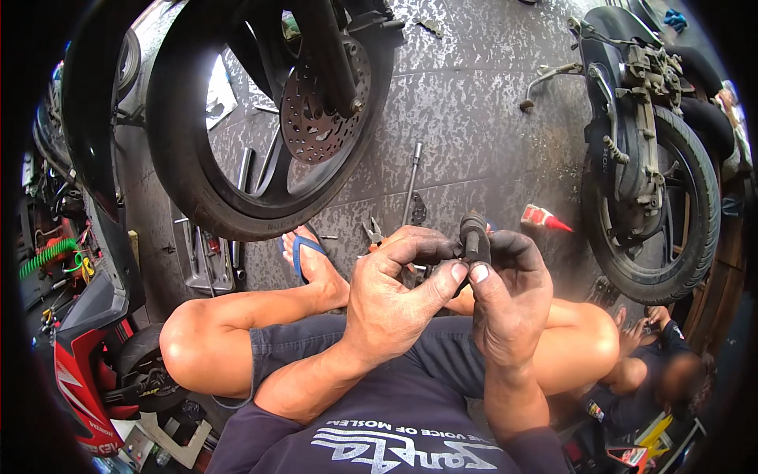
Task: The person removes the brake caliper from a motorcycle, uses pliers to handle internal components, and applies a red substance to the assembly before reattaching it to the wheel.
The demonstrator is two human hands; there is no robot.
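Observation:
Both hands meet above my lap, around a small dark metal part point(474, 237) with a rounded, ribbed end pointing away from me. My left hand point(399, 292) pinches its near left side between thumb and fingers. From the other side, my right hand point(512, 296) grips it, thumb tip close to the left thumb. Black grime covers the fingers. The part's lower portion is hidden behind the thumbs, so its exact kind cannot be told. Just beyond my left hand, pliers point(373, 231) lie on the floor.
A motorcycle front wheel point(178, 186) with a drilled brake disc point(326, 103) stands ahead on the left. Another motorcycle's wheel point(695, 166) is at right. A long socket wrench point(413, 182), a red-tipped bottle point(545, 219) and a tool tray point(207, 276) lie on the floor. Another person point(643, 379) sits lower right.

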